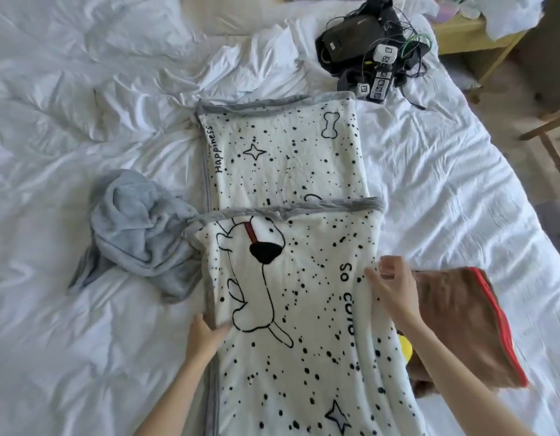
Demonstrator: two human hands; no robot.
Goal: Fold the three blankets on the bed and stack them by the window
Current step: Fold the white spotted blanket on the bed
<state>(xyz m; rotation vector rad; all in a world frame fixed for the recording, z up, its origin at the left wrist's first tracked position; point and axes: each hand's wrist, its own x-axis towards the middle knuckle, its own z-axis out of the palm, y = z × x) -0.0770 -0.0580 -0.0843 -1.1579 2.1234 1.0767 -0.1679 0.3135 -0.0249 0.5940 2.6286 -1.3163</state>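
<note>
A white blanket point(288, 171) with black dots, a dog drawing and grey trim lies lengthwise in the middle of the bed, its near part folded over the far part. My left hand point(206, 332) grips its left edge. My right hand point(390, 281) pinches its right edge near the letters "So". A crumpled grey blanket point(137, 231) lies bunched just left of it. A brown blanket point(461, 322) with red trim lies to the right, partly under my right forearm.
A rumpled white sheet point(67, 105) covers the bed. A black device with tangled cables point(363, 42) sits at the far right of the bed. A yellow table point(467, 36) and wooden chair legs point(549, 133) stand beyond the bed's right edge. A yellow object point(406, 349) peeks out by the brown blanket.
</note>
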